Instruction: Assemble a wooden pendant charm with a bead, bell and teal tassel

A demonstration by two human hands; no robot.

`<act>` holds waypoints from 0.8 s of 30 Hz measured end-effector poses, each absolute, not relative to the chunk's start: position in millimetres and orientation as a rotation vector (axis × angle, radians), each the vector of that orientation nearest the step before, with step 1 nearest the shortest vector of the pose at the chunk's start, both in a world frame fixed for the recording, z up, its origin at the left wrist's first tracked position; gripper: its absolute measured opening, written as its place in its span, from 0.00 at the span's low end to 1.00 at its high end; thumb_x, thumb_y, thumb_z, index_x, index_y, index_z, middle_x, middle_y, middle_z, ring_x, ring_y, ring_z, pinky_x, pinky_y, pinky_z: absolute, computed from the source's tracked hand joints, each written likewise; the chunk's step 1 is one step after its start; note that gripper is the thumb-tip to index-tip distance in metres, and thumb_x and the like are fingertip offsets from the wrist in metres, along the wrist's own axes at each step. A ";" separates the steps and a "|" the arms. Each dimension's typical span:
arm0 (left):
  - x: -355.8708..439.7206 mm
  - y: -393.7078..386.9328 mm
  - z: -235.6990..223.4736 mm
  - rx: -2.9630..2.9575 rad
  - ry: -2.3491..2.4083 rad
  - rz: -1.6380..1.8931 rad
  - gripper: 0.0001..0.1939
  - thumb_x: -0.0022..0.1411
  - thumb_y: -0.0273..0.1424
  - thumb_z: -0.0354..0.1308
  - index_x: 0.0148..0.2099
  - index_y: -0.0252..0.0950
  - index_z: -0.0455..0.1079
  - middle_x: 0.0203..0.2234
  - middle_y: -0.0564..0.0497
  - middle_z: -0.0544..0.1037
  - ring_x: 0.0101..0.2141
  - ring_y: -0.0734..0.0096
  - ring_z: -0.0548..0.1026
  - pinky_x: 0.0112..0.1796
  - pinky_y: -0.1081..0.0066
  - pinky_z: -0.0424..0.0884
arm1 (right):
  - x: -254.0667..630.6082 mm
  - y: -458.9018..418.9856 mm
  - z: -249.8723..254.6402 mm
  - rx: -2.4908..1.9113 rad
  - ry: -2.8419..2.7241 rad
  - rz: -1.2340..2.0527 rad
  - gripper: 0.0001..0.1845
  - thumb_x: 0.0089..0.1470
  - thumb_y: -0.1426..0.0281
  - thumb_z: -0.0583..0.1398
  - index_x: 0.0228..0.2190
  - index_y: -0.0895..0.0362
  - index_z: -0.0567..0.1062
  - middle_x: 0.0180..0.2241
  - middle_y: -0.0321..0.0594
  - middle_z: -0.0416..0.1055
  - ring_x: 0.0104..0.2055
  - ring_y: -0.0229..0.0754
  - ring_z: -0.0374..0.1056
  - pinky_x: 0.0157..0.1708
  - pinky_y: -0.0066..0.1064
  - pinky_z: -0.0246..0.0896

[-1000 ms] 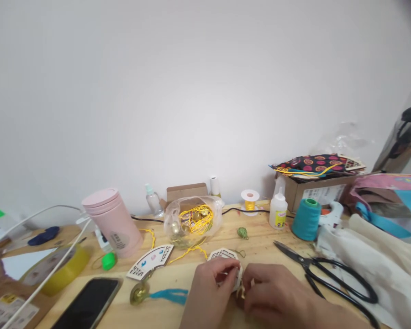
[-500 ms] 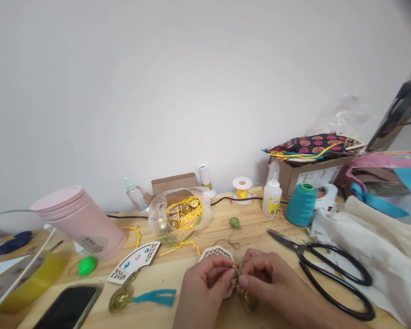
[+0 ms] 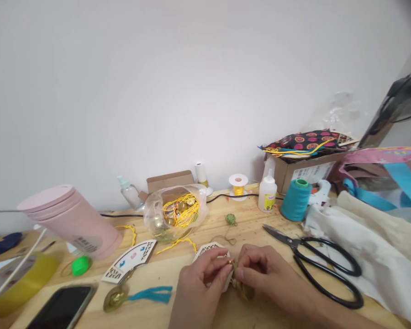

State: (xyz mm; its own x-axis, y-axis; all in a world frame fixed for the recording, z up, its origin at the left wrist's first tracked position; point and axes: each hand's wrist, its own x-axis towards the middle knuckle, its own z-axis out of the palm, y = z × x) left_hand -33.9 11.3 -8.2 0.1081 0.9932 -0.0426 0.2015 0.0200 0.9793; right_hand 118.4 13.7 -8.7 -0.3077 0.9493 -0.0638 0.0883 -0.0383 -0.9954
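Note:
Close together above the wooden table, my left hand (image 3: 200, 281) and my right hand (image 3: 267, 274) both pinch at an olive-gold cord. A small gold bit shows at the left fingertips. Just under the right fingers is a shiny round gold ornament (image 3: 245, 291), partly covered by them. Behind the hands lies a pale octagonal lattice piece (image 3: 207, 248), mostly hidden. To the left, a fan-shaped white piece (image 3: 132, 259) with cut-out ends is tied to another gold disc (image 3: 113, 299) with a blue tassel (image 3: 154, 294). A little ball of green cord (image 3: 230, 220) rests beyond the hands.
Black-handled scissors (image 3: 296, 242) lie open at right, beside white cloth (image 3: 345, 228). Behind stand a glue bottle (image 3: 268, 194), a teal thread cone (image 3: 296, 201), a yellow thread spool (image 3: 239, 183) and a plastic bag (image 3: 152, 219). Leftward are a pink cup (image 3: 75, 219), phone (image 3: 61, 307) and tape roll (image 3: 30, 288).
The whole view has shifted slightly, so things on the table appear a little further left. Both hands keep their pinch on the cord, with only slight finger movement.

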 end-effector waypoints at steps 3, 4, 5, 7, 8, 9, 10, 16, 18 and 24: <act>-34.8 10.0 -7.7 1.468 1.294 0.947 0.11 0.50 0.30 0.56 0.38 0.37 0.69 0.29 0.48 0.80 0.31 0.66 0.77 0.31 0.74 0.73 | 118.2 14.7 -11.3 -1.129 -1.445 1.468 0.09 0.44 0.70 0.57 0.17 0.60 0.69 0.17 0.32 0.62 0.20 0.32 0.59 0.20 0.23 0.54; -35.2 9.7 -7.5 1.515 1.304 0.930 0.11 0.50 0.30 0.55 0.39 0.38 0.69 0.30 0.49 0.80 0.32 0.66 0.77 0.32 0.74 0.73 | 118.5 15.0 -12.0 -1.130 -1.436 1.473 0.09 0.44 0.69 0.58 0.17 0.60 0.69 0.17 0.32 0.63 0.20 0.33 0.59 0.20 0.24 0.54; -35.7 9.6 -7.0 1.573 1.320 0.913 0.12 0.51 0.30 0.55 0.40 0.39 0.69 0.31 0.50 0.79 0.32 0.67 0.76 0.33 0.74 0.73 | 119.0 15.4 -12.3 -1.138 -1.433 1.471 0.09 0.44 0.68 0.58 0.18 0.61 0.70 0.17 0.33 0.64 0.20 0.33 0.60 0.20 0.24 0.54; -36.8 9.6 -5.4 1.721 1.373 0.873 0.12 0.52 0.30 0.54 0.41 0.41 0.68 0.31 0.51 0.79 0.33 0.68 0.76 0.34 0.74 0.72 | 120.2 16.2 -12.3 -1.174 -1.441 1.438 0.10 0.43 0.67 0.59 0.19 0.62 0.72 0.18 0.35 0.67 0.21 0.34 0.61 0.21 0.25 0.55; -37.2 9.7 -4.4 1.811 1.405 0.850 0.13 0.52 0.30 0.53 0.42 0.42 0.68 0.31 0.52 0.79 0.34 0.68 0.76 0.35 0.73 0.72 | 120.7 16.6 -12.2 -1.194 -1.450 1.416 0.10 0.43 0.67 0.59 0.19 0.62 0.73 0.18 0.36 0.68 0.21 0.35 0.62 0.22 0.25 0.55; -37.7 9.7 -3.4 1.907 1.430 0.829 0.13 0.52 0.30 0.53 0.42 0.42 0.68 0.31 0.53 0.80 0.34 0.68 0.76 0.35 0.73 0.72 | 121.1 17.0 -12.0 -1.214 -1.456 1.401 0.10 0.42 0.67 0.60 0.20 0.62 0.74 0.19 0.37 0.69 0.22 0.35 0.62 0.22 0.25 0.55; -38.2 9.6 -2.4 2.005 1.443 0.809 0.14 0.53 0.29 0.53 0.43 0.42 0.67 0.31 0.53 0.80 0.34 0.68 0.76 0.36 0.73 0.72 | 121.4 17.4 -12.1 -1.232 -1.454 1.395 0.10 0.42 0.66 0.60 0.20 0.62 0.74 0.19 0.37 0.70 0.21 0.35 0.62 0.22 0.24 0.55; -40.8 7.8 -1.3 2.481 1.369 0.747 0.16 0.55 0.28 0.51 0.47 0.39 0.66 0.32 0.50 0.79 0.30 0.69 0.77 0.32 0.75 0.72 | 119.9 19.1 -15.6 -1.168 -1.305 1.523 0.11 0.38 0.66 0.63 0.17 0.61 0.71 0.16 0.34 0.69 0.17 0.32 0.61 0.17 0.23 0.56; -41.0 7.8 -1.7 2.570 1.320 0.759 0.17 0.55 0.27 0.50 0.49 0.39 0.64 0.30 0.50 0.79 0.28 0.69 0.77 0.30 0.75 0.72 | 119.9 19.5 -16.0 -1.107 -1.259 1.576 0.10 0.36 0.66 0.64 0.19 0.61 0.71 0.17 0.33 0.69 0.17 0.32 0.61 0.17 0.23 0.56; -40.3 7.4 -3.7 2.598 1.216 0.798 0.24 0.54 0.24 0.50 0.54 0.40 0.56 0.28 0.53 0.79 0.26 0.71 0.76 0.28 0.75 0.72 | 122.0 19.0 -14.2 -0.897 -1.395 1.605 0.08 0.41 0.67 0.62 0.25 0.60 0.75 0.21 0.35 0.69 0.22 0.34 0.64 0.23 0.25 0.61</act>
State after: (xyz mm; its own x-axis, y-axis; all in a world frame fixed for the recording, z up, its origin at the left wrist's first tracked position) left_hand -40.3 7.4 -3.7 0.5259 0.7517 0.3980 0.6644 -0.6552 0.3596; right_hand 122.0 19.0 -14.2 -0.4197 0.9077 -0.0040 -0.1221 -0.0608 -0.9907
